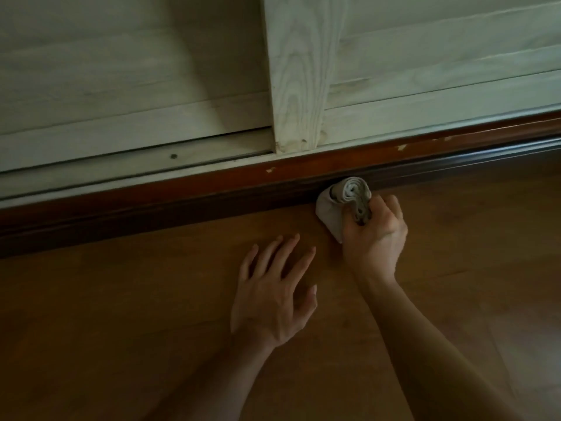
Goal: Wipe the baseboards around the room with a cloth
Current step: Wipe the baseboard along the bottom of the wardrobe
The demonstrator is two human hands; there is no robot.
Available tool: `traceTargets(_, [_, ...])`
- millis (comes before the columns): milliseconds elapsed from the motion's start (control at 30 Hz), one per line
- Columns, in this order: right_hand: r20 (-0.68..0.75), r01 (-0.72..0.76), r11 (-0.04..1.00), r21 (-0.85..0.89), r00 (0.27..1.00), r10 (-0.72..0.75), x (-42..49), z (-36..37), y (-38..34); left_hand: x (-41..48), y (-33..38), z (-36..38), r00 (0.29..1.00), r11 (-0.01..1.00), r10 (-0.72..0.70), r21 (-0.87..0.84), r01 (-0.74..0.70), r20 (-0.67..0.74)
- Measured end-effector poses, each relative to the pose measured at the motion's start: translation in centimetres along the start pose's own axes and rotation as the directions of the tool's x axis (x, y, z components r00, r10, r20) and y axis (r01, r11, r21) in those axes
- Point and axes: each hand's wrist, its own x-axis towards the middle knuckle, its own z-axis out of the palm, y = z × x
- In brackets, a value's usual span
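Observation:
A dark reddish-brown baseboard (pixel 188 202) runs slantwise across the view, from lower left to upper right, with small chips in its top edge. My right hand (pixel 375 238) grips a bunched grey cloth (pixel 340 203) and holds its folded end against the baseboard's lower part, where it meets the floor. Lying flat on the wooden floor with its fingers spread is my left hand (pixel 273 294), just left of the cloth and a short way in front of the baseboard.
Pale wood-grain sliding doors (pixel 121 71) stand above the baseboard, with an upright door stile (pixel 299 74) at the centre and a track (pixel 130 165) below the left door. Brown wooden floor (pixel 470 253) fills the lower half of the view.

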Motion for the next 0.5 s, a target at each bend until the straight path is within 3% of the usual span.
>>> traceTargets(133, [0.156, 0.098, 0.994, 0.058, 0.982, -0.105, 0.1, -0.2, -0.8, 0.1, 0.1, -0.3, 0.999, 1.000, -0.018, 0.015, 0.018, 0.033])
traceTargets(267, [0.113, 0.029, 0.999, 0.015, 0.993, -0.031, 1.0, -1.2, -0.1, 0.0, 0.3, -0.5, 0.998, 0.999, -0.017, 0.039, 0.015, 0.067])
traceTargets(500, [0.191, 0.140, 0.988, 0.071, 0.970, -0.151, -0.2, 0.0, -2.1, 0.2, 0.3, -0.6, 0.999, 1.000, -0.006, 0.017, 0.006, 0.046])
